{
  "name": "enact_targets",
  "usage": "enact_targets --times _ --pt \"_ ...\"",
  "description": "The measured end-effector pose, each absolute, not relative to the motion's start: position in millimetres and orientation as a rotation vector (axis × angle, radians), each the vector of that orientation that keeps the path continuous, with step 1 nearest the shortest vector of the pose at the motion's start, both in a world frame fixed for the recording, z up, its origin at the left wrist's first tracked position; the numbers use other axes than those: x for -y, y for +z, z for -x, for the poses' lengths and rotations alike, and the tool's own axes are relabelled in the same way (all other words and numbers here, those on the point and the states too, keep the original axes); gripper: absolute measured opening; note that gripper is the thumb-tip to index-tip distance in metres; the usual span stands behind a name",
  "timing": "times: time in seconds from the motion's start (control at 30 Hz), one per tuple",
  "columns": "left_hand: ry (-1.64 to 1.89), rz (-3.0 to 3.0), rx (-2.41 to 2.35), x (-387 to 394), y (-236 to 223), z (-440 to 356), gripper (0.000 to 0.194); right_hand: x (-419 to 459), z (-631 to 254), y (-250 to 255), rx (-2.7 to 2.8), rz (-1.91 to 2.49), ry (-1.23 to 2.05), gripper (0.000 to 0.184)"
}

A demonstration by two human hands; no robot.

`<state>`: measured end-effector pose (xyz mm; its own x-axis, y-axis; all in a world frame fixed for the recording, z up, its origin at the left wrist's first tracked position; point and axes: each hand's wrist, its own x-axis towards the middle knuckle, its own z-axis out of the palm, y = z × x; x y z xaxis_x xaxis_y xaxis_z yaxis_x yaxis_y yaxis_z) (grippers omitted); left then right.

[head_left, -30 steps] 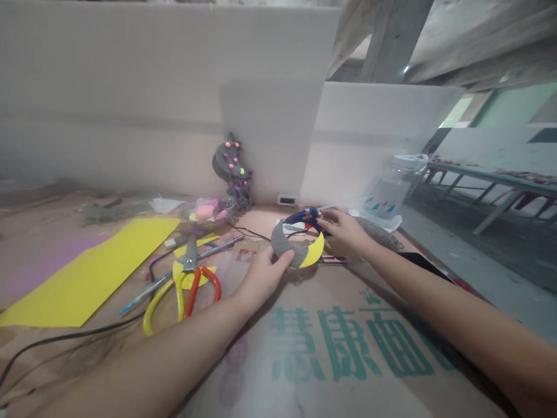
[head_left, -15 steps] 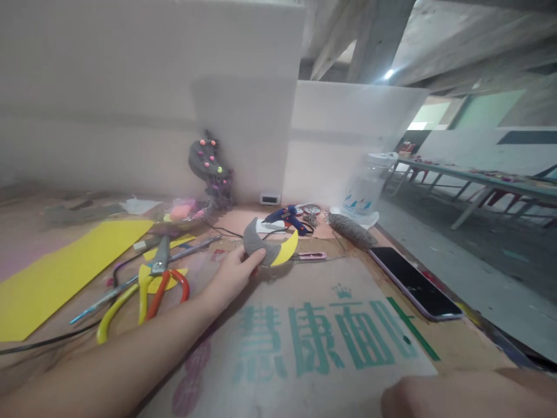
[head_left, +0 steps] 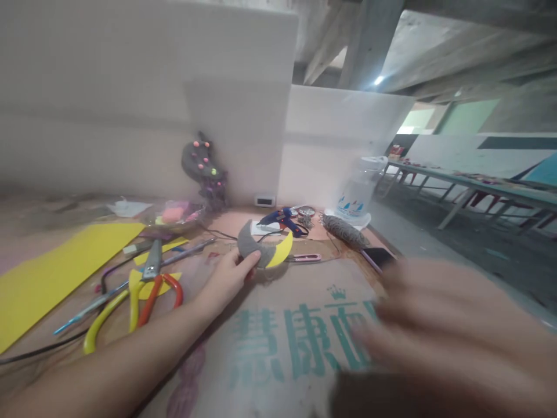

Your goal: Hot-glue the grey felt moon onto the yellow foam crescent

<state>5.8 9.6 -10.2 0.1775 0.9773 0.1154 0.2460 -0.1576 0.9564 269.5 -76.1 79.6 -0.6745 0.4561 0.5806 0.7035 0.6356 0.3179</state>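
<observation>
My left hand (head_left: 235, 271) pinches a crescent moon (head_left: 257, 246) by its lower edge, over the middle of the work surface. Most of the crescent is wrapped in grey yarn, and its right tip shows bare yellow. Large and smeared by motion, my right hand (head_left: 452, 325) hovers at the lower right; its fingers are too blurred to read. It covers most of the phone (head_left: 378, 258). Behind the crescent lie a blue glue gun (head_left: 282, 218) and a pink utility knife (head_left: 304, 258). A grey yarn bundle (head_left: 346, 231) rests to the right of these.
Scissors with yellow and red handles (head_left: 152, 278) lie at the left beside a yellow sheet (head_left: 65, 267). A decorated grey crescent (head_left: 202, 165) stands against the back panel. At the back right is a clear plastic jug (head_left: 359, 188). Green-printed sheeting (head_left: 304, 342) covers the front.
My right hand has risen from the lower right edge and swung inward, now hiding most of the phone. My left hand keeps the crescent nearly in place while the view shifts slightly.
</observation>
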Motion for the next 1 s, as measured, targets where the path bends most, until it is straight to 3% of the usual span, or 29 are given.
enact_targets --times 0.07,0.13,0.27,0.3,0.5,1.0 --pt "1.047 -1.602 -1.204 -9 -10 -5 0.036 54 -272 86 2.453 1.007 -0.713 0.031" --pt "1.042 -1.605 -1.205 -9 -10 -5 0.036 30 -285 83 2.596 1.37 -0.567 0.029" --pt "1.037 -1.585 -1.19 -10 -12 -5 0.036 -8 -326 60 2.689 1.883 -0.075 0.053" --pt "1.038 -1.582 -1.19 -11 -13 -5 0.036 -14 -334 54 2.685 1.912 0.02 0.051" --pt "1.031 -1.58 -1.191 -11 -13 -5 0.035 -26 -336 30 2.441 1.911 0.071 0.013" --pt "1.032 -1.59 -1.175 -10 -13 -4 0.035 -38 -352 34 1.946 1.738 0.441 0.017"
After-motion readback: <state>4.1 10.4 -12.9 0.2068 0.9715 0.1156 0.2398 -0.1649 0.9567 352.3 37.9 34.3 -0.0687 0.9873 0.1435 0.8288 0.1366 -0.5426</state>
